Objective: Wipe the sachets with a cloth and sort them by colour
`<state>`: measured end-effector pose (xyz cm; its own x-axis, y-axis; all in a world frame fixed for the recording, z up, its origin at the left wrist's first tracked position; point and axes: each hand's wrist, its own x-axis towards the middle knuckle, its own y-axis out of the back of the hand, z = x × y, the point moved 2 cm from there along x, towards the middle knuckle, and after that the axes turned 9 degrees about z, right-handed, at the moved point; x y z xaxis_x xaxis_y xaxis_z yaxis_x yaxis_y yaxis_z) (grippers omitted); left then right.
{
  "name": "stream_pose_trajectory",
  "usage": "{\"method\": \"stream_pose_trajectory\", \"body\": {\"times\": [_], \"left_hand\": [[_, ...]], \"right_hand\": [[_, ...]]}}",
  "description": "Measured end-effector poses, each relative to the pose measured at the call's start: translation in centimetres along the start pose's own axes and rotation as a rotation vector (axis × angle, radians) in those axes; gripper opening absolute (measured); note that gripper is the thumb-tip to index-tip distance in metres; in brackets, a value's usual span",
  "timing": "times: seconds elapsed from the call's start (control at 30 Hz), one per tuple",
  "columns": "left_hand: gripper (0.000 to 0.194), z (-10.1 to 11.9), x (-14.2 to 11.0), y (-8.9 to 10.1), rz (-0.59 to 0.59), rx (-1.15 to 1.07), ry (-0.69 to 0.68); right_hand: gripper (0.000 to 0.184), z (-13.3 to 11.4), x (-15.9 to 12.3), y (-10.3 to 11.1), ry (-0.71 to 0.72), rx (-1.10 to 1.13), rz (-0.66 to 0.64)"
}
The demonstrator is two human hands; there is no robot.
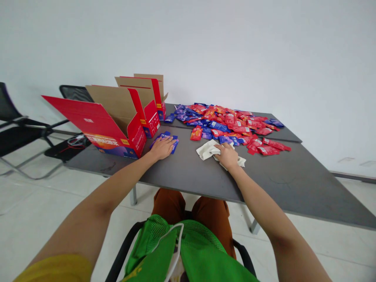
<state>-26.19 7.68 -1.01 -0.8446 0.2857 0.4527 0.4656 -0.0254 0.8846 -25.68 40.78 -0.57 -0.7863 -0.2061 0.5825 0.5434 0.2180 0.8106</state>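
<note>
Spreading left hand [162, 148] open on blue sachets [174, 145], right hand [227, 156] clamped on cloth [206, 150], table edge [188, 190] below

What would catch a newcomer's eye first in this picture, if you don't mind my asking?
The big heap of red and blue packets on the far side of the gray table stands out first. To its left are open red cardboard boxes with their flaps up. Nearer, the left hand rests on blue packets, the right hand on a white cloth.

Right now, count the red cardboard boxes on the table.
3: nearest box, middle box and farthest box, in a line at the left end of the table. Others could hide behind them.
</note>
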Motion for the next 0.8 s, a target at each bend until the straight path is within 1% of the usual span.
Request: {"method": "stream_pose_trajectory", "body": {"times": [0.1,0.27,0.37,0.43,0.5,0.6,0.7,0.73,0.8], "left_hand": [[0.054,-1.3,0.8,-0.6,0.011,0.065,0.089],[0.053,-2.7,2.1,-0.7,-0.011,0.095,0.082],[0.053,-2.8,2.8,-0.8,-0.058,0.115,0.109],[0.052,-2.6,3.6,-0.7,-0.102,0.126,0.123],[0.049,-2.1,4.7,-0.3,-0.111,0.157,0.191],[0.043,-0.1,7.4,0.5,-0.061,0.126,0.372],[0.048,3.7,10.7,0.7,-0.028,-0.098,0.499],[0.051,5.1,11.7,0.5,-0.02,-0.174,0.504],[0.059,7.6,13.2,-0.2,0.039,-0.268,0.437]], "right_hand": [[0.04,0.1,0.0,-0.2,-0.006,-0.003,-0.018],[0.039,0.3,0.2,-0.4,-0.003,0.029,-0.02],[0.042,0.4,0.3,-0.3,-0.016,0.053,-0.045],[0.049,0.4,0.4,-0.1,-0.034,0.054,-0.059],[0.059,0.3,0.5,-0.1,-0.047,0.052,-0.063],[0.073,0.2,0.7,-0.1,-0.063,0.051,-0.068],[0.084,0.1,0.5,-0.1,-0.109,0.069,-0.081],[0.09,0.1,0.4,0.0,-0.123,0.083,-0.085],[0.104,-0.1,0.0,0.3,-0.139,0.111,-0.094]]}}
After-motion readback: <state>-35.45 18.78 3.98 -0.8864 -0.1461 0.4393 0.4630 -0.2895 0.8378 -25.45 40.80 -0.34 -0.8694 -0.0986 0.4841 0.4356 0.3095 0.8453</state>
